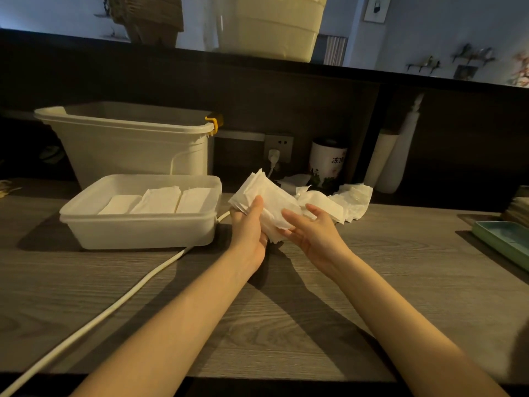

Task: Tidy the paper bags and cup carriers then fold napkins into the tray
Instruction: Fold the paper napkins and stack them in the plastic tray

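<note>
White napkins (pixel 264 196) sit gripped in our left hand (pixel 248 224); our right hand (pixel 307 229), fingers relaxed, touches them beside the tray (pixel 137 233).

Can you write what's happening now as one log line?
step: folding | left hand: holds napkins | right hand: touches napkins | tray: three stacks

A grey wood-grain counter (pixel 257 325) fills the near view, dimly lit, with hard shadows. Behind it rises a dark panelled back wall (pixel 286 104) carrying a wall socket (pixel 279 147). Beyond its top edge, a pale far wall (pixel 429 30) holds small shelves (pixel 472 57) at right.
</note>
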{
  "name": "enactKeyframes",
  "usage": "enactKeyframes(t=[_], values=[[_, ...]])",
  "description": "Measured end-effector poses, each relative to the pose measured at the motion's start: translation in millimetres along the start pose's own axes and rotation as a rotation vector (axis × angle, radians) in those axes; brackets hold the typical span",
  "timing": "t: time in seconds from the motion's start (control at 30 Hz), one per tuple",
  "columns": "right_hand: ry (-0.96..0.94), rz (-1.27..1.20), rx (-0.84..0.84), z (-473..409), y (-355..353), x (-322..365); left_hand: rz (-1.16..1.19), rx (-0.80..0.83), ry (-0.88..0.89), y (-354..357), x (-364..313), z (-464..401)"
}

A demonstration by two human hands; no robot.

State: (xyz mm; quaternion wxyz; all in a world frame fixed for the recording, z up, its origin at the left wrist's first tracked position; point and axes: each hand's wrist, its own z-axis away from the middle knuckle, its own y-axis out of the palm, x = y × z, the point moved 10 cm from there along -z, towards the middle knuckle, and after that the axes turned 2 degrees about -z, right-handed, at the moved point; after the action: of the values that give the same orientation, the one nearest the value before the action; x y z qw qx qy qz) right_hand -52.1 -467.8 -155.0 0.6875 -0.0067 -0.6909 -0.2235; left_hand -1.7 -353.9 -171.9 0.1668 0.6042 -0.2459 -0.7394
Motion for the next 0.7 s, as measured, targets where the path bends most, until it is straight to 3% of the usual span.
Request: enactKeyframes(t=[0.4, 0.57, 0.7], values=[[-0.062, 0.293, 0.011, -5, -4, 0, 0.073, -0.032, -0.092, -2, 4, 1], [-0.108, 0.487, -0.018, -3, -5, 2, -0.002, -0.03, -0.127, -3, 10, -3], [-0.073, 0.489, -0.001, -6, -10, 0, 0.08, 0.026, -0.179, 5, 15, -1]])
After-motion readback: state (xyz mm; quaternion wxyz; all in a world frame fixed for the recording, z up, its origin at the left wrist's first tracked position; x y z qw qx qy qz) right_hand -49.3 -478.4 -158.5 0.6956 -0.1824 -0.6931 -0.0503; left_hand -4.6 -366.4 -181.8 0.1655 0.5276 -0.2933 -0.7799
